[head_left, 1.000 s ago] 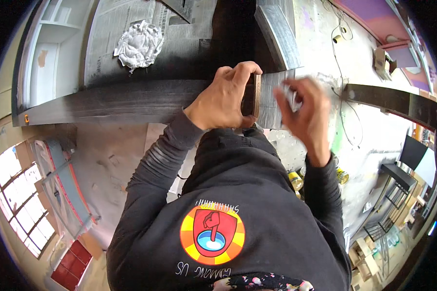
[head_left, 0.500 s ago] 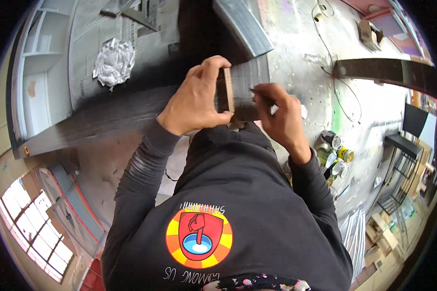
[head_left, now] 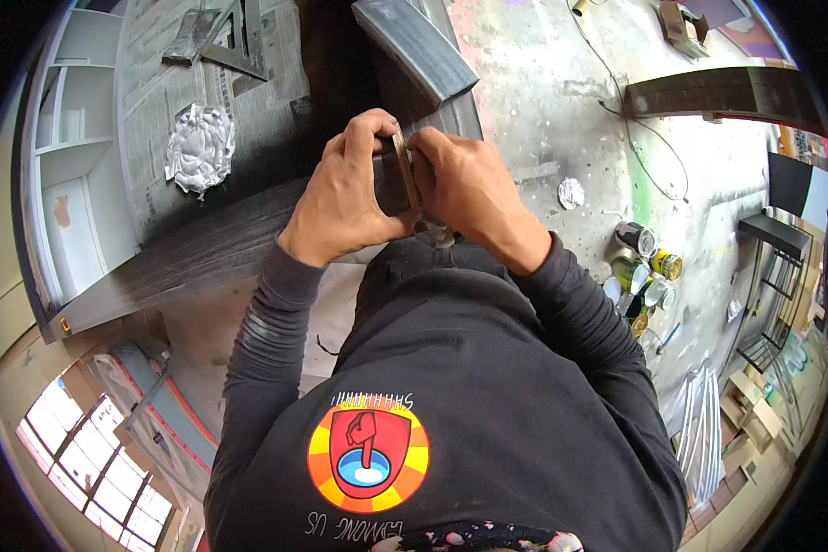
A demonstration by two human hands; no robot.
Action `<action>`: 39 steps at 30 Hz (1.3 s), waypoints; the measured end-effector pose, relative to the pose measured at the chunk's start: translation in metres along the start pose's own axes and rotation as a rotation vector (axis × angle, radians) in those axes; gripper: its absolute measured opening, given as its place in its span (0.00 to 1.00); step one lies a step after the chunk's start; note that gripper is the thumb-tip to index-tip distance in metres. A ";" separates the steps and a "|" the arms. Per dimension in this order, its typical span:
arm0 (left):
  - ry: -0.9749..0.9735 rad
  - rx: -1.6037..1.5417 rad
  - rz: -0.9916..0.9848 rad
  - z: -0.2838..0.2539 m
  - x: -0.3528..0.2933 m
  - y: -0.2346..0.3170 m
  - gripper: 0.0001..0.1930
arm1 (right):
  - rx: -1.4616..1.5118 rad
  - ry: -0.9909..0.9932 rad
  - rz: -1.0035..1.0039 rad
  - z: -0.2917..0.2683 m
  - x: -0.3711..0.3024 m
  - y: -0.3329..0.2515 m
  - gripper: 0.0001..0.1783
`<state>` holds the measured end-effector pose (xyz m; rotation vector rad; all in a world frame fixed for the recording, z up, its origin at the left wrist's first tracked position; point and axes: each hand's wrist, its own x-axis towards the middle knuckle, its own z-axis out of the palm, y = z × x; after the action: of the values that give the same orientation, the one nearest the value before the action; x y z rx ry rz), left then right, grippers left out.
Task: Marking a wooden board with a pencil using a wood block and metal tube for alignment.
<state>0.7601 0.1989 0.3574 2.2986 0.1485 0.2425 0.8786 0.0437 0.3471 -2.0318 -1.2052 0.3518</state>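
Observation:
A thin wooden piece [head_left: 404, 173] with a pale brown edge stands between my hands, over the near edge of a dark-stained board [head_left: 221, 213]. My left hand [head_left: 336, 193] is closed on it, the fingers at its far end and the thumb at its near end. My right hand [head_left: 477, 191] is closed too, its bent fingers against the piece's right side. Whatever those right fingers hold is hidden behind the knuckles. Just beyond my hands lies a grey rectangular beam [head_left: 416, 48].
Crumpled silvery foil [head_left: 200, 150] and a square [head_left: 241, 46] lie on the paper-covered surface at left, near a white shelf unit [head_left: 75, 175]. Several cans [head_left: 637, 239], a foil ball [head_left: 571, 193], a cable [head_left: 649, 156] and a dark beam [head_left: 722, 97] are at right.
My right hand has moved left and now meets the wooden piece, where before it was apart over the board. The left hand keeps its grip; the view has shifted slightly.

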 end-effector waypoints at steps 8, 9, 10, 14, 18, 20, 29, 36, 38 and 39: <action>-0.011 -0.015 -0.020 0.000 0.000 -0.001 0.51 | -0.007 -0.055 -0.027 -0.004 -0.007 -0.001 0.10; -0.011 -0.015 -0.021 0.000 0.000 -0.002 0.51 | 0.000 -0.132 -0.039 -0.008 -0.011 -0.003 0.09; -0.006 -0.004 -0.020 0.001 0.000 -0.002 0.51 | 0.001 -0.133 -0.040 -0.012 -0.012 -0.005 0.09; -0.010 -0.022 -0.023 0.000 0.000 -0.001 0.50 | -0.024 -0.121 -0.018 -0.016 -0.005 -0.005 0.08; -0.002 -0.014 0.009 0.001 0.002 -0.002 0.50 | -0.014 -0.043 -0.021 -0.004 0.001 -0.001 0.09; 0.000 -0.020 0.006 0.001 0.002 -0.002 0.50 | -0.023 -0.043 -0.030 -0.003 -0.001 0.000 0.10; -0.010 -0.036 0.004 -0.001 0.004 0.005 0.46 | -0.049 -0.059 -0.017 -0.008 0.002 0.005 0.11; 0.009 -0.002 0.035 -0.002 0.005 0.006 0.46 | -0.034 -0.038 -0.045 -0.006 0.004 0.000 0.10; 0.005 0.001 0.042 -0.001 0.006 0.003 0.46 | -0.024 -0.102 -0.066 -0.008 -0.005 0.001 0.10; 0.006 0.004 0.044 -0.001 0.005 0.004 0.46 | -0.014 -0.160 -0.098 -0.011 -0.008 0.000 0.09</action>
<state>0.7648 0.1984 0.3616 2.3067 0.1022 0.2719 0.8807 0.0322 0.3541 -1.9780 -1.4031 0.4662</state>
